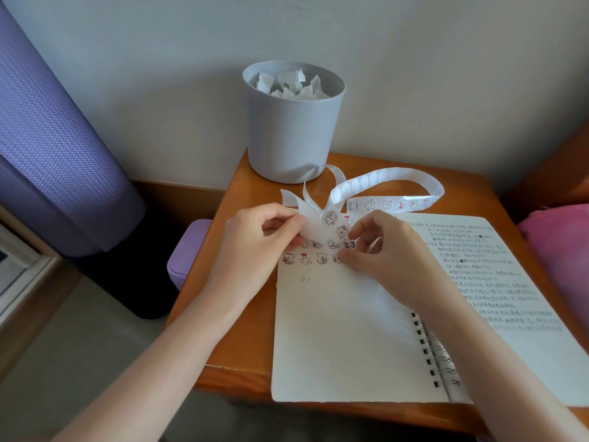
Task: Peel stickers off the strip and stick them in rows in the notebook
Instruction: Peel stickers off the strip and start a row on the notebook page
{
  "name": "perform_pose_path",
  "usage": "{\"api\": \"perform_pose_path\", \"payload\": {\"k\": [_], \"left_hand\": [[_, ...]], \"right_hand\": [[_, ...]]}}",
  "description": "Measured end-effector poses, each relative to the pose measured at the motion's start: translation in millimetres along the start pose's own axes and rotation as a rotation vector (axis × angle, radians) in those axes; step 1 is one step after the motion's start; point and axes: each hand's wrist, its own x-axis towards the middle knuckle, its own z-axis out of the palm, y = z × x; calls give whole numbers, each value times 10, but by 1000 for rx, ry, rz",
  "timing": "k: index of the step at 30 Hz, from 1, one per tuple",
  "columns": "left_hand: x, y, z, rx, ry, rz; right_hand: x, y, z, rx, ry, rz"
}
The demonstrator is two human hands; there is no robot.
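Pinching sticker strip (322,223) — left hand (255,240), right hand (382,247) — above notebook (334,330).

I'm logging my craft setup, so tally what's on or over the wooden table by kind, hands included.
Notebook: 1
Sticker strip: 1
Grey bin: 1
Hands: 2 (left hand, right hand)
Total: 5
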Motion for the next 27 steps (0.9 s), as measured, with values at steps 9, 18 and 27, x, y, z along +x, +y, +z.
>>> {"api": "perform_pose_path", "payload": {"k": [9, 18, 27], "left_hand": [[-2, 9, 5, 10, -4, 13], [-6, 18, 4, -30, 2, 9], [5, 76, -11, -117, 46, 34]], "right_hand": [[3, -20, 98, -91, 70, 18], [-8, -3, 9, -41, -8, -2], [-109, -136, -26, 198, 107, -112]]}}
